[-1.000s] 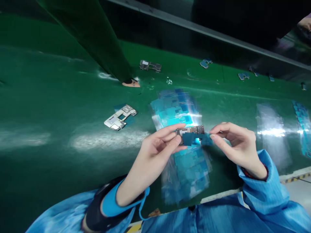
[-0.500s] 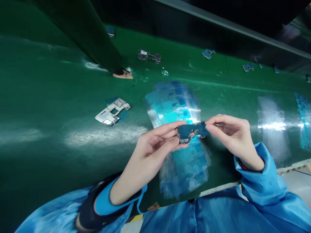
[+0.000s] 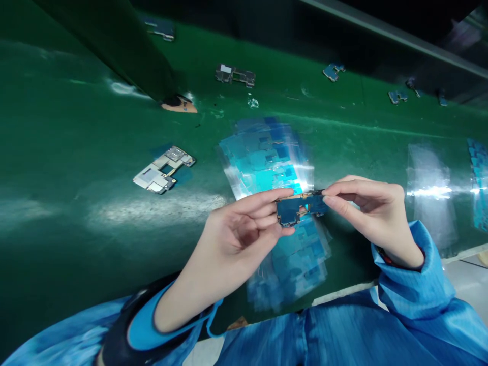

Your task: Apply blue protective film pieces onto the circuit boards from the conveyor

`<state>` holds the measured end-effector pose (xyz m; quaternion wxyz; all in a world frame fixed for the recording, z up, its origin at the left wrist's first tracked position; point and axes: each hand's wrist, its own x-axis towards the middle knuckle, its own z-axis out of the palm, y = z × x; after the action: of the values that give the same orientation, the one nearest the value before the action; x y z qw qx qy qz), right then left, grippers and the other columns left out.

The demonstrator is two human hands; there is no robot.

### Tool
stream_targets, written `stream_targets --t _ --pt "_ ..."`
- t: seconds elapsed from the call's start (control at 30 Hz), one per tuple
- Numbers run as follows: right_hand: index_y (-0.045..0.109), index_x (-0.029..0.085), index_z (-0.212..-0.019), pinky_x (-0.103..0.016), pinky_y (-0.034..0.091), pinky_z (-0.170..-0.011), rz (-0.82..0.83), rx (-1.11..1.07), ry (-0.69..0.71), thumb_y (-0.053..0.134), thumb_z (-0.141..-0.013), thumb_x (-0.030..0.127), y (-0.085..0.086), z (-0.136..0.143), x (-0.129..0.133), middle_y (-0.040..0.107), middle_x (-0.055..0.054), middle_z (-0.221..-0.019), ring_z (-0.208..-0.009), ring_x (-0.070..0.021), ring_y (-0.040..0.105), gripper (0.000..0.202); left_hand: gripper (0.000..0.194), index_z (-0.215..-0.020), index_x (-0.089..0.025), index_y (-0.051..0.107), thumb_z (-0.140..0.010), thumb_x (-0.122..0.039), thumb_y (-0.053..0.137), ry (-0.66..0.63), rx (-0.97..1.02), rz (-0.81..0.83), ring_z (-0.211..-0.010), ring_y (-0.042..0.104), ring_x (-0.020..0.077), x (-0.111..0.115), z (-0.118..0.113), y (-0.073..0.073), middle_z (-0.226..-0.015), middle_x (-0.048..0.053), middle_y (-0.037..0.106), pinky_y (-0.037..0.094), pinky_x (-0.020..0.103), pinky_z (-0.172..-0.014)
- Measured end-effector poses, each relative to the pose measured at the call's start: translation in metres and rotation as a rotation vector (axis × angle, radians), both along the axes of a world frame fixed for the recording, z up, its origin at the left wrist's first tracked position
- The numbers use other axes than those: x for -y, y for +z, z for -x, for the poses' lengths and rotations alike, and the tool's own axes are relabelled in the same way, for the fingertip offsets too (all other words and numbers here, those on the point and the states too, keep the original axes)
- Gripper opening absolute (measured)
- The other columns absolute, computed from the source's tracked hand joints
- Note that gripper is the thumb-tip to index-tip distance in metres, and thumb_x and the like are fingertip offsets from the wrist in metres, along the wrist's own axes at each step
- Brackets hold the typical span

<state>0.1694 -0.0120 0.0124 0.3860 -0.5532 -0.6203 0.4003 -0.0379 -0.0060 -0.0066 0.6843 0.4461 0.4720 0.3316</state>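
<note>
Between my two hands is a small circuit board (image 3: 288, 209) with a dark blue face turned toward me. My left hand (image 3: 244, 229) grips its left end between thumb and fingers. The thumb and index finger of my right hand (image 3: 366, 208) pinch its right end. Under the board lies a fanned stack of clear sheets with blue film pieces (image 3: 267, 152) on the green bench mat. To the left, a pale circuit board with silvery shields (image 3: 163, 170) rests flat, blue film showing around its edges.
A dark post (image 3: 141, 56) rises from the mat at upper left. Several circuit boards, one with a white label (image 3: 234, 75), lie along the back by a dark raised ledge. Clear sheets (image 3: 430, 188) and more blue film pieces (image 3: 479, 183) lie at right.
The held board has tilted slightly, so its blue face shows more fully. Both hands keep their hold. The view has shifted a little, moving the bench things slightly upward.
</note>
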Motion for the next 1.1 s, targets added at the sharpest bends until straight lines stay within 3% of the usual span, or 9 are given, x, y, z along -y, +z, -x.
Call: stream_targets --t 0.3,0.73,1.1 --pt "0.074 0.023 -0.085 -0.029 0.058 -0.070 -0.024 0.052 -0.005 0.068 -0.081 0.017 0.0015 -0.0007 0.0013 0.072 -0.003 -0.084 -0.077 -0.0160 0.067 0.009 0.033 -0.102 -0.027 0.075 -0.071 -0.018 0.073 0.110 0.020 0.063 -0.075 0.074 0.0226 0.0039 -0.0074 0.0091 -0.084 0.001 0.079 0.062 0.031 -0.072" --pt "0.074 0.023 -0.083 -0.031 0.057 -0.072 -0.041 0.081 -0.010 0.069 -0.080 0.017 0.0021 0.0007 0.0007 0.072 -0.002 -0.083 -0.078 -0.0169 0.068 0.008 0.034 -0.102 -0.026 0.075 -0.070 -0.016 0.072 0.113 -0.008 0.058 -0.068 0.073 0.0192 0.0036 -0.0079 0.0094 -0.083 -0.002 0.078 0.063 0.032 -0.073" --pt "0.074 0.024 -0.084 -0.032 0.058 -0.071 -0.028 0.074 -0.012 0.068 -0.081 0.018 0.0025 0.0015 0.0010 0.072 -0.002 -0.084 -0.077 -0.0171 0.067 0.009 0.033 -0.101 -0.026 0.075 -0.069 -0.020 0.074 0.100 -0.024 0.030 -0.067 0.073 0.0233 0.0038 -0.0054 0.0049 -0.074 0.000 0.076 0.064 0.039 -0.074"
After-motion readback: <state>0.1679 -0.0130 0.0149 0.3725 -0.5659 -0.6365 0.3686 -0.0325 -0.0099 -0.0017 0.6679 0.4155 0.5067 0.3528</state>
